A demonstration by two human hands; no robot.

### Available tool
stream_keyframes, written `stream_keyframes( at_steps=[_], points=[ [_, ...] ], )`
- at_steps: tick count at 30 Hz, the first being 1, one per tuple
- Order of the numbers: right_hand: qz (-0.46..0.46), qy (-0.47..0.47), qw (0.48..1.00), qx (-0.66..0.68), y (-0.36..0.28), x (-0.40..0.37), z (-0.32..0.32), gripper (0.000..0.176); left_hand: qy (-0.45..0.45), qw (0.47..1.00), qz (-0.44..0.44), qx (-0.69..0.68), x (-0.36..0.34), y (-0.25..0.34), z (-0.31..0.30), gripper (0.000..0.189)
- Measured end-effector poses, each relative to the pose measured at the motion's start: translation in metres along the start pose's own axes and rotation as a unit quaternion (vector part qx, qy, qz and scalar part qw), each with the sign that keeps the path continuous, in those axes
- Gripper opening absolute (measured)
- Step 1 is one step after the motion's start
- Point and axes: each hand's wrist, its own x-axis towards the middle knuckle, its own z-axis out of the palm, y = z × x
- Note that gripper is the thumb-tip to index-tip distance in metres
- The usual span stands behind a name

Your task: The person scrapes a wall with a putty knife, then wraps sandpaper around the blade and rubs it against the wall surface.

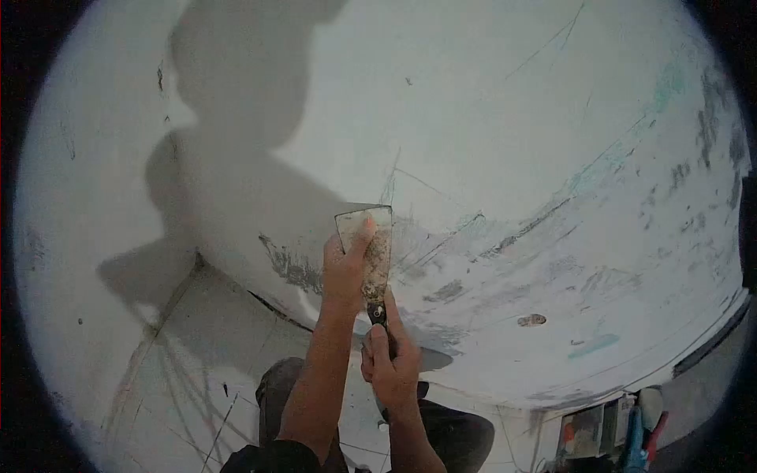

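The person's right hand [394,366] is closed around the dark handle [378,314] of a scraper [377,256], its index finger stretched up along the tool. The left hand [345,268] is just ahead of it, touching the scraper's stained, speckled blade, one fingertip near the top corner. The two hands are close together on the one tool. The blade points up in front of the scuffed white wall [505,173]; I can't tell whether its edge touches. Below are the person's knees and a tiled floor [189,394].
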Motion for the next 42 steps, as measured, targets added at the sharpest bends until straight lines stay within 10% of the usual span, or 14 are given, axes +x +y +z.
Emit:
stream_keyframes(
  at_steps=[25,27,33,34,42],
  points=[
    [-0.046,0.001,0.997,0.060,-0.006,0.014,0.003,0.047,0.083,0.996,0.032,0.012,0.003,0.013,0.022,0.034],
    [-0.075,-0.006,0.996,0.056,-0.004,0.014,0.005,0.047,0.012,0.984,0.175,0.031,0.012,-0.004,0.009,0.036],
    [-0.081,0.013,0.997,0.015,-0.001,0.006,0.010,0.046,0.089,0.995,0.037,-0.012,0.007,-0.005,0.006,0.048],
    [-0.089,0.013,0.996,0.009,0.004,0.006,0.010,0.047,0.074,0.973,0.094,0.196,0.014,-0.012,-0.010,0.055],
    [-0.090,0.012,0.996,-0.023,0.007,0.003,0.011,0.047,0.055,0.997,0.040,0.041,0.009,-0.015,-0.009,0.051]
  ],
)
